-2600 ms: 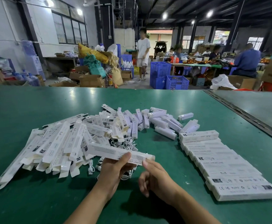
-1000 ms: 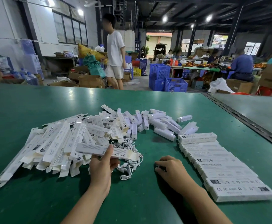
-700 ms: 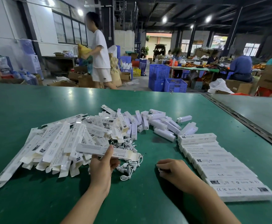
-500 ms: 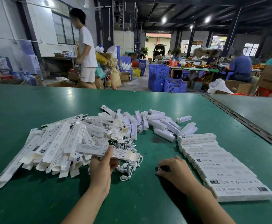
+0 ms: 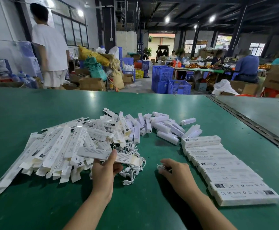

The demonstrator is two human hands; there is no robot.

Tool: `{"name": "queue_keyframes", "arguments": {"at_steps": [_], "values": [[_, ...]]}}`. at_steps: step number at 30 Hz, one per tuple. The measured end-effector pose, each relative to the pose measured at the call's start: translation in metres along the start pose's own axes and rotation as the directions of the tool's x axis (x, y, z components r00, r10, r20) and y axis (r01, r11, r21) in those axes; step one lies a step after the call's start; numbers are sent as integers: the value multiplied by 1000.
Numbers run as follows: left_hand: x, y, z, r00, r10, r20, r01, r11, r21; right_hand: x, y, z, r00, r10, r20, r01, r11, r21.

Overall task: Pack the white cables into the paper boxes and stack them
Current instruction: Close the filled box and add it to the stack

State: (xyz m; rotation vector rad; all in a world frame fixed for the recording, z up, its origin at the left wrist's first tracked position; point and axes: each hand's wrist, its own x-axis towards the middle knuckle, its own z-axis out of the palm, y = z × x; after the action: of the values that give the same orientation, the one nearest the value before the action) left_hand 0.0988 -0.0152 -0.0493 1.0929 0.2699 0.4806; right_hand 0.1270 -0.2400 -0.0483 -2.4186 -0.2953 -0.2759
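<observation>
Left hand (image 5: 104, 170) grips paper box (image 5: 102, 154); right hand (image 5: 175, 171) pinches white cable (image 5: 160, 167)

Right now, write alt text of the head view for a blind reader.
A person's left hand holds a long white paper box over a green table while the right hand pinches a small white cable. Flat white paper boxes are heaped at left, loose white cables lie between, and packed white boxes line the right.

Single head-worn wide-angle view, facing forward and down, close over the green table (image 5: 36, 113), workshop beyond
</observation>
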Motion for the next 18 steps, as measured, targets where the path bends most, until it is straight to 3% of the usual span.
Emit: {"name": "queue_keyframes", "arguments": {"at_steps": [4,8,18], "values": [[-1,-3,0,1000,11,13,-11,1000,26,-7,-14,4,998,10,-62,6,967,255],[-2,-5,1,999,24,38,-26,998,53,-12,-28,10,994,108,-9,-85,826,557],[-8,-9,7,991,78,112,-91,989,117,-13,-38,15,987,140,84,-158,682,714]]}}
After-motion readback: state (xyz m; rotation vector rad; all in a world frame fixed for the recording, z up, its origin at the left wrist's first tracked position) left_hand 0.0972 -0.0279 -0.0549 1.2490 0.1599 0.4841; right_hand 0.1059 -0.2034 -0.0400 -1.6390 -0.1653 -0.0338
